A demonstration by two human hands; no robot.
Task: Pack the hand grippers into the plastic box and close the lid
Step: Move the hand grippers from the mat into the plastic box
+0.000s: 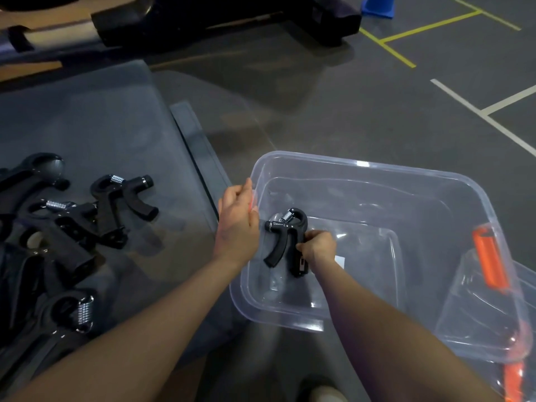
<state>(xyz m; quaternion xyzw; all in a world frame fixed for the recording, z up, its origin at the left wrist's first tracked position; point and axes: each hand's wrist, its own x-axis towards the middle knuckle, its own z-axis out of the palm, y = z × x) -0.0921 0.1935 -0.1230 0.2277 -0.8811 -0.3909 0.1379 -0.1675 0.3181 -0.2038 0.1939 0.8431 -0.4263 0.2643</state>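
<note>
A clear plastic box (377,169) stands open on the floor at the right. Inside it, low near the left wall, my right hand (319,248) holds a black hand gripper (287,239) by one handle; its spring end points away from me. My left hand (237,221) grips the box's left rim, its fingers curled over the edge. Several more black hand grippers (116,207) with steel springs lie in a pile on the grey mat (101,126) at the left. The clear lid (481,309) with an orange latch (490,259) leans against the box's right side.
A dark bench or machine base (220,21) stretches across the top. A blue cone (378,5) stands at the top right. Yellow and white lines (464,103) mark the grey floor. A shoe tip (324,394) shows at the bottom edge.
</note>
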